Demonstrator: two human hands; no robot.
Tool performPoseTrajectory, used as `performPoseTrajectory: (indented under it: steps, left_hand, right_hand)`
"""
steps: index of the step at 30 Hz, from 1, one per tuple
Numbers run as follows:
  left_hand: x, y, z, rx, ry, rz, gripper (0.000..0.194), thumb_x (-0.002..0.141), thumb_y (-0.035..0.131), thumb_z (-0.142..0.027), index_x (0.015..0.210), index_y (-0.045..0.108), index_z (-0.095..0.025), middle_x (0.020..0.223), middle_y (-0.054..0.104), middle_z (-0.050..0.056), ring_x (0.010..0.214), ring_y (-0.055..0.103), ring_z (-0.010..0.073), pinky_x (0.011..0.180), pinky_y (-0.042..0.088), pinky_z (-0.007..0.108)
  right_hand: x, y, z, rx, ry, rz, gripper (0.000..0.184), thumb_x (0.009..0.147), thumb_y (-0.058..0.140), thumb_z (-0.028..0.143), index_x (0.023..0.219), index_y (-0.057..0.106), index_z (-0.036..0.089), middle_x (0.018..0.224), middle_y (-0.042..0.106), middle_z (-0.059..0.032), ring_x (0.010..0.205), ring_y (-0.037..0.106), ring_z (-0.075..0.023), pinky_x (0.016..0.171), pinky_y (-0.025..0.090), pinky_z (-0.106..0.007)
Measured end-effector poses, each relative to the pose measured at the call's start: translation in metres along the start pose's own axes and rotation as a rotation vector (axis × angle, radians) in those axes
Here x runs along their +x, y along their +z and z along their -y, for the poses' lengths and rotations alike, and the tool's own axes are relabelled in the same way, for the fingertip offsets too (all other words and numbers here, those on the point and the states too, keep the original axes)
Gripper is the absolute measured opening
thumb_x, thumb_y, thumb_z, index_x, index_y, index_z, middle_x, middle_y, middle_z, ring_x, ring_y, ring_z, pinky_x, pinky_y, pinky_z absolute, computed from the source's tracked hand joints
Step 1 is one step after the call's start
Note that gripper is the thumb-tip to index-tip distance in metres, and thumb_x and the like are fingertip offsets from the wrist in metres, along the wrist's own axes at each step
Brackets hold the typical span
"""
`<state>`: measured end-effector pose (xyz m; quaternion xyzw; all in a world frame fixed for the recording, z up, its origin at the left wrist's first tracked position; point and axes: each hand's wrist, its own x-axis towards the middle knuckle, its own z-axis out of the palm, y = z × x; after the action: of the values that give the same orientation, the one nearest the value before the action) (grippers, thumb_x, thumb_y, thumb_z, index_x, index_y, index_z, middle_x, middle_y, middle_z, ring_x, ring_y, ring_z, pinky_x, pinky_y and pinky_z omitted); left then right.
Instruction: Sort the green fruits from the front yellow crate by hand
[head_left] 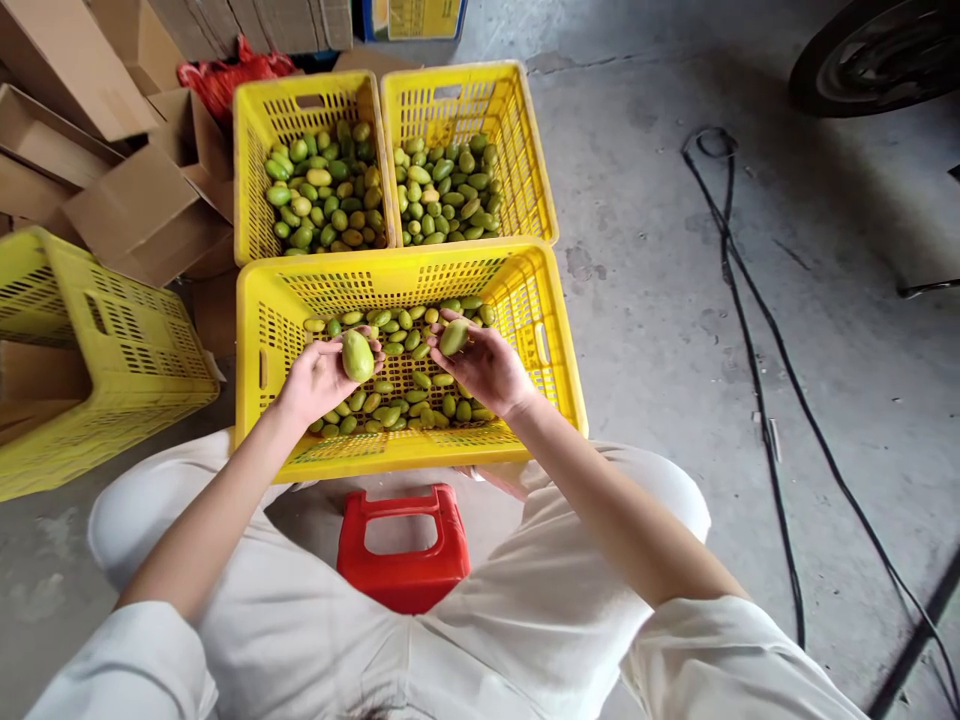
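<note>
Over the near yellow crate [390, 465], my left hand [319, 380] is closed around a large pale-green oval fruit [358, 356]. To its right, my right hand [487, 365] holds a slightly smaller green oval fruit [454, 337] at its fingertips. A gap separates the two hands. Below them, loose green fruits [386, 415] lie in the crate, with parts of its slatted bottom showing between them. The exact kind of fruit is hard to tell; they look like small green mangoes.
Behind stand a left yellow crate [251, 170] of green and yellowish fruits and a right yellow crate [525, 150] of greener ones. Cardboard boxes [135, 210] and another yellow crate [142, 340] are at left. A red stool [405, 570] sits between my legs. Black cable [757, 380] crosses the floor.
</note>
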<state>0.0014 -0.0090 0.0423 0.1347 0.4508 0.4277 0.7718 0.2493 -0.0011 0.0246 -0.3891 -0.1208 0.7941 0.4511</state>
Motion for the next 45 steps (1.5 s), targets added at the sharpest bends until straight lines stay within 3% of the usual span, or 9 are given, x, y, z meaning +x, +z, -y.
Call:
performPoseTrajectory:
  steps: [6,13,18,24,29,33,38,41,45]
  left_hand:
    - [0.004,-0.004,0.007,0.073,0.098,-0.063,0.036,0.070,0.091,-0.019,0.094,0.064,-0.020,0.089,0.070,0.002,0.087,0.073,0.0159,0.076,0.060,0.026]
    - [0.005,-0.005,0.021,0.109,-0.050,-0.155,0.034,0.066,0.090,-0.014,0.083,0.060,-0.017,0.081,0.066,0.000,0.065,0.064,0.0083,0.051,0.045,0.016]
    - [0.007,-0.002,0.017,0.087,-0.029,-0.149,0.026,0.074,0.087,-0.017,0.083,0.063,-0.017,0.079,0.068,0.000,0.062,0.063,0.0093,0.055,0.050,0.020]
    - [0.007,-0.003,0.006,-0.015,-0.039,-0.168,0.010,0.087,0.072,-0.021,0.096,0.068,-0.017,0.100,0.076,0.010,0.101,0.076,0.0257,0.087,0.063,0.038]
    - [0.005,-0.005,0.008,0.068,0.056,-0.128,0.029,0.073,0.088,-0.015,0.088,0.063,-0.018,0.085,0.072,0.003,0.079,0.073,0.0166,0.072,0.061,0.028]
    - [0.004,-0.003,0.007,0.040,0.054,-0.119,0.044,0.059,0.090,-0.009,0.081,0.054,-0.019,0.070,0.061,-0.007,0.056,0.060,0.0064,0.048,0.045,0.015]
    - [0.003,-0.001,0.004,0.115,-0.049,-0.071,0.029,0.074,0.083,-0.025,0.071,0.054,-0.018,0.055,0.053,-0.006,0.038,0.044,0.0041,0.036,0.030,0.015]
    - [0.001,0.002,0.003,0.068,-0.093,-0.012,0.037,0.091,0.069,-0.041,0.065,0.055,-0.018,0.047,0.045,-0.005,0.033,0.039,0.0069,0.032,0.027,0.019]
    - [0.000,0.005,0.001,-0.068,-0.071,-0.057,0.031,0.098,0.055,-0.039,0.086,0.069,-0.014,0.069,0.067,0.007,0.060,0.067,0.0167,0.053,0.055,0.026]
  right_hand:
    - [-0.003,-0.001,-0.003,-0.003,-0.040,-0.034,0.042,0.065,0.091,0.022,0.089,0.057,0.024,0.090,0.070,0.0009,0.078,0.065,-0.0140,0.070,0.059,-0.027]
    - [0.002,-0.017,-0.025,-0.195,0.213,0.005,0.049,0.069,0.095,0.045,0.077,0.054,0.021,0.061,0.051,0.0055,0.050,0.036,-0.0056,0.040,0.019,-0.017]
    - [0.008,-0.020,-0.025,-0.100,0.158,-0.191,0.038,0.073,0.092,0.037,0.081,0.059,0.022,0.070,0.062,0.0036,0.060,0.056,-0.0094,0.049,0.045,-0.018]
    - [0.010,-0.015,-0.005,0.030,0.150,-0.104,0.025,0.075,0.079,0.023,0.097,0.066,0.023,0.083,0.074,-0.0015,0.081,0.072,-0.0188,0.073,0.065,-0.032]
    - [0.005,-0.014,-0.004,-0.045,0.160,-0.069,0.030,0.075,0.088,0.022,0.090,0.062,0.022,0.079,0.071,0.0004,0.071,0.069,-0.0147,0.065,0.063,-0.027]
    - [0.003,-0.015,-0.012,-0.070,0.182,-0.011,0.049,0.065,0.097,0.018,0.081,0.051,0.021,0.067,0.056,0.0085,0.053,0.051,-0.0033,0.043,0.040,-0.011]
    - [0.003,-0.018,-0.016,-0.196,0.227,0.055,0.058,0.076,0.093,0.048,0.070,0.042,0.022,0.051,0.038,0.0121,0.038,0.021,-0.0011,0.033,0.017,-0.014]
    - [0.002,-0.015,-0.012,-0.180,0.228,0.044,0.052,0.086,0.079,0.064,0.073,0.051,0.022,0.050,0.039,0.0102,0.037,0.021,-0.0032,0.034,0.017,-0.017]
    - [0.001,-0.006,-0.004,-0.012,0.215,-0.010,0.032,0.101,0.060,0.048,0.086,0.064,0.020,0.066,0.063,0.0003,0.049,0.050,-0.0100,0.043,0.042,-0.020]
